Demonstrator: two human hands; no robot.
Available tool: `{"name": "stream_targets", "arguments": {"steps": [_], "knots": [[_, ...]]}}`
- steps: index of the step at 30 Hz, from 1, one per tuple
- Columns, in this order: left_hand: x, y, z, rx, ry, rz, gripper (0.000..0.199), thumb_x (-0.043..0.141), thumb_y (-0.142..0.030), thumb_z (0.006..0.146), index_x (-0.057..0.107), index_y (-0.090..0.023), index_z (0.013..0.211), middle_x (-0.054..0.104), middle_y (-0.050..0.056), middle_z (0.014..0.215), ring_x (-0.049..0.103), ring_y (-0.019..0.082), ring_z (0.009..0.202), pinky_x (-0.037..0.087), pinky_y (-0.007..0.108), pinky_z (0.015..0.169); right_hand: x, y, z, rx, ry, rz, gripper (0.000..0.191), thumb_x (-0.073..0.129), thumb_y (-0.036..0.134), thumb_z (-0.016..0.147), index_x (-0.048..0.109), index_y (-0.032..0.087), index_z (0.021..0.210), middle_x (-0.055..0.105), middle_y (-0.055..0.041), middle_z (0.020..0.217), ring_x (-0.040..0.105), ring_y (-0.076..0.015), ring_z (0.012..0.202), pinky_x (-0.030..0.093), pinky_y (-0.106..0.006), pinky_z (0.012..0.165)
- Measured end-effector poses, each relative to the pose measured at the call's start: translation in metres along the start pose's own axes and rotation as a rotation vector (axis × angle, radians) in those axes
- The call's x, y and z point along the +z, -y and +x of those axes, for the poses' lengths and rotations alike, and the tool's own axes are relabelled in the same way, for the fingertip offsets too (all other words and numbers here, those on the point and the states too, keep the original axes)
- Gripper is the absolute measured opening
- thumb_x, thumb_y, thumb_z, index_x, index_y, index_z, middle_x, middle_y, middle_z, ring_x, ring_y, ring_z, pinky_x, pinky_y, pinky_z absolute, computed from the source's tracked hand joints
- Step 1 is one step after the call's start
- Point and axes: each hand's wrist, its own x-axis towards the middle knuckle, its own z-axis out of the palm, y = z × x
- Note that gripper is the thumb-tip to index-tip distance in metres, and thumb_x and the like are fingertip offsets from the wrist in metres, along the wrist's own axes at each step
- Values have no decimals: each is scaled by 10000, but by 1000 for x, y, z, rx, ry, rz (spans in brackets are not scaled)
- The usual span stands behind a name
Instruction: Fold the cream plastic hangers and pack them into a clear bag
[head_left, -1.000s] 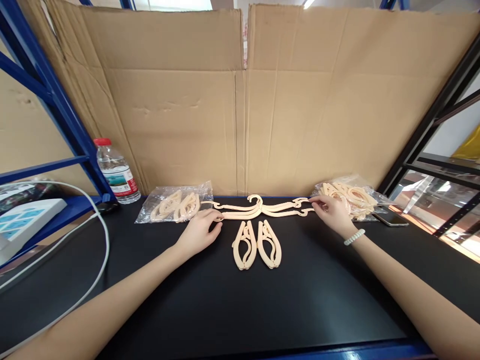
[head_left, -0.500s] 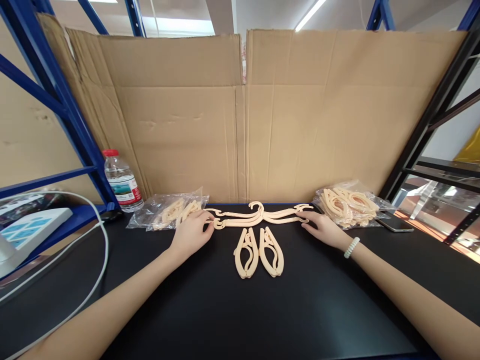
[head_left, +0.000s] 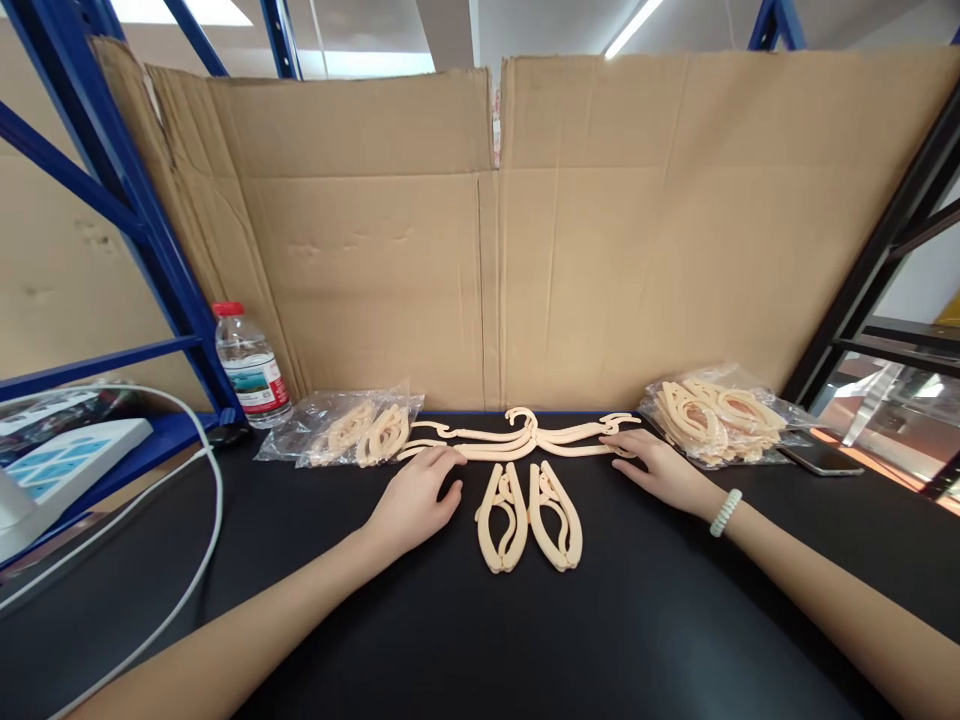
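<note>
Unfolded cream folding hangers [head_left: 502, 452] lie spread on the black tabletop, one close behind another, hooks together at the middle. My left hand [head_left: 420, 497] rests at their left side, fingertips at the front hanger's arm and thumb held apart. At the opposite end, my right hand [head_left: 667, 472] reaches in with its fingertips on the front hanger's right tip. Its thumb is apart from the fingers, so the hand looks open. Nearer to me, a folded hanger [head_left: 490, 535] lies beside a second folded hanger [head_left: 570, 530].
Clear plastic bags of folded hangers lie at the left [head_left: 300, 425] and right [head_left: 750, 440]. A phone [head_left: 825, 457] is beside the right bag. A water bottle [head_left: 253, 375], a white cable [head_left: 214, 500] and a power strip [head_left: 82, 470] are at the left. Cardboard [head_left: 375, 260] stands behind.
My left hand has come off the hangers' left end, moving right and nearer to me. My right hand stays at the right end. The view has shifted slightly.
</note>
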Motion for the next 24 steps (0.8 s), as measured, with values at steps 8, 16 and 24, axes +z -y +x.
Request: {"name": "stream_targets", "arguments": {"steps": [8, 16, 24], "knots": [[0, -4, -2, 19, 45, -5, 239, 461, -160, 858, 595, -178, 1054, 644, 87, 1081, 570, 259, 1058, 486, 433, 925, 4, 1, 0, 18, 15, 19, 381, 450, 352, 935, 619, 144, 1206, 617, -150, 1211, 553, -272, 1165, 443, -479, 1027], [2, -5, -1, 4, 3, -60, 193, 448, -157, 867, 604, -186, 976, 645, 60, 987, 575, 226, 975, 479, 392, 881, 7, 3, 1, 6, -12, 55, 344, 452, 378, 938, 640, 187, 1153, 616, -126, 1088, 578, -265, 1040, 499, -442, 930], [3, -10, -3, 40, 14, -42, 194, 417, -147, 880, 581, -198, 969, 631, 41, 951, 589, 199, 912, 474, 332, 793, 10, 10, 8, -38, -32, 94, 215, 456, 299, 939, 647, 211, 983, 624, -91, 973, 580, -233, 943, 512, -412, 854]]}}
